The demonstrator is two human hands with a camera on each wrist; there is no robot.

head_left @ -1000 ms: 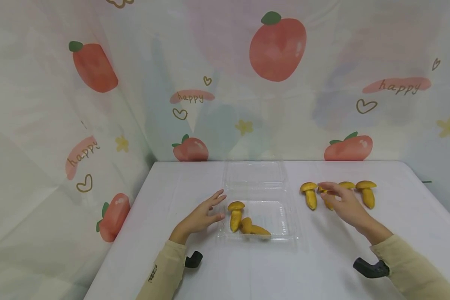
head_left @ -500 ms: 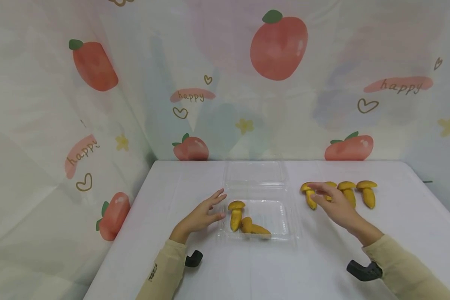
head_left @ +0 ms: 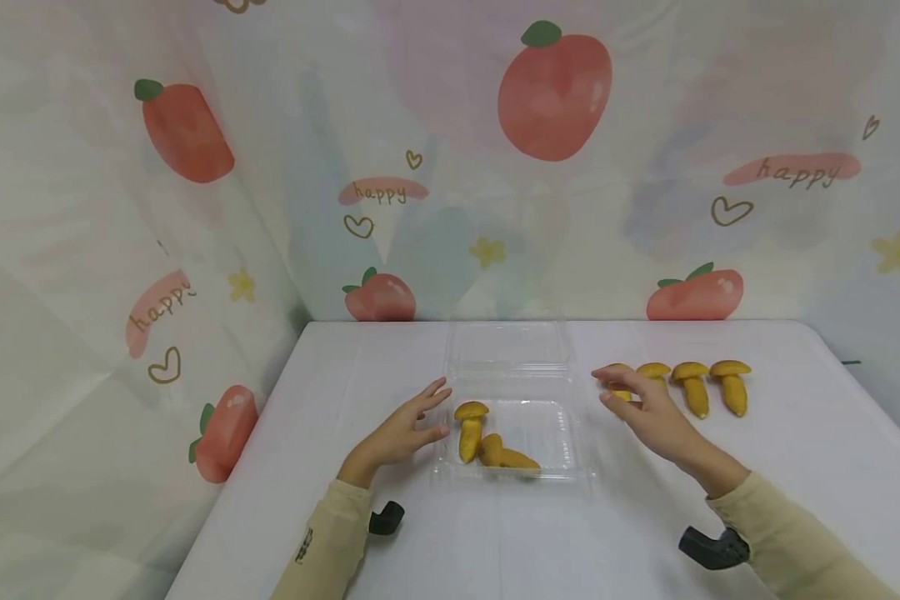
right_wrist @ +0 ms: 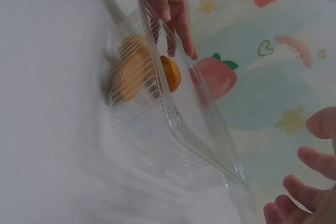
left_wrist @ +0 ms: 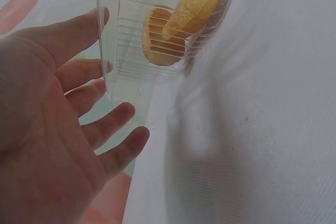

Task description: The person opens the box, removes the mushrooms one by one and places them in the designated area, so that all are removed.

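A clear plastic clamshell box (head_left: 579, 433) lies open mid-table with its lid (head_left: 510, 343) folded back. Two yellow toy mushrooms (head_left: 471, 429) lie in its front left corner. My left hand (head_left: 439, 410) rests open against the box's left wall; in the left wrist view its straight fingers (left_wrist: 92, 30) touch the ribbed wall (left_wrist: 131, 51). My right hand (head_left: 606, 388) curls over the leftmost mushroom (head_left: 620, 392) of a row to the right of the box, with yellow showing between thumb and forefinger. In the right wrist view only curled fingertips (right_wrist: 307, 156) show beside the box (right_wrist: 178, 124).
Three more mushrooms (head_left: 692, 385) lie in a row right of my right hand. A white cloth covers the table (head_left: 495, 542). A printed fruit-pattern curtain (head_left: 450, 167) closes off the back and left. Black camera mounts (head_left: 708, 547) sit at both wrists.
My right hand has slid left along the mushroom row, from the second mushroom to the leftmost one, and closed over it. The left hand and the box have stayed put.
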